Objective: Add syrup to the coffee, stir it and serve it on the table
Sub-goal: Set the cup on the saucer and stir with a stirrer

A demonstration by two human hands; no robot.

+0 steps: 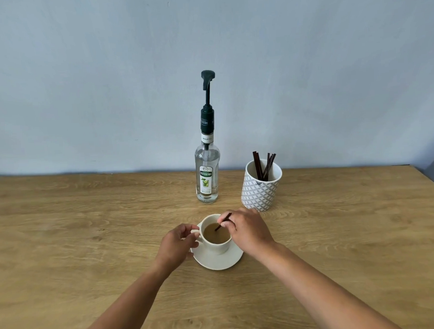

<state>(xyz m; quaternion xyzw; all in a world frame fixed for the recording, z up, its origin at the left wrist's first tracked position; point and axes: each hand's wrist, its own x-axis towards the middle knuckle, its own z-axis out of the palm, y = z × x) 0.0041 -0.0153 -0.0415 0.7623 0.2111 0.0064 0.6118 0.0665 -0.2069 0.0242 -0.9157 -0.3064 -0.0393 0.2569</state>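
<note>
The cup [215, 235] of coffee sits on a saucer [219, 260] between both hands. The left hand [177, 243] pinches its handle. The right hand [247, 229] pinches a stick [223, 221] dipped in it. The bottle [207, 174] stands beyond.

Pale blue-grey wall [83, 83] behind a light wooden table [64, 233].

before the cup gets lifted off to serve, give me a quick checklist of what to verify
1. Left hand on the cup handle: ok.
2. Stir stick out of the coffee: not ok, right hand holds it with its tip in the drink.
3. Cup seated on its saucer: ok.
4. Syrup bottle and patterned stick holder clear of the cup: ok, both stand apart behind it.
5. Syrup added: cannot tell.
</note>
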